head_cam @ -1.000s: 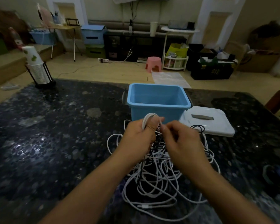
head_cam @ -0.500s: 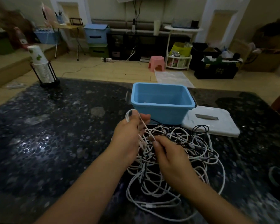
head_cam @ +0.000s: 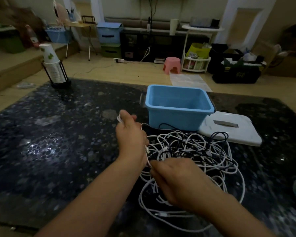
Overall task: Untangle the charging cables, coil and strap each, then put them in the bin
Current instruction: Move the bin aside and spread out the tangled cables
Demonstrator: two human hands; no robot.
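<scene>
Fingers (head_cam: 128,119) of the left hand (head_cam: 131,134) are curled round a white cable (head_cam: 146,147), lifted clear of the tangle (head_cam: 191,156); the right hand (head_cam: 176,178) pinches the same strand nearer the body. This looks like the untangling step. Next, that strand wants drawing free before coiling. Both forearms reach forward over the tabletop (head_cam: 58,142); the blue bin (head_cam: 178,106) sits just beyond the fingers.

Two bare forearms, sleeveless, no jewellery visible.
</scene>
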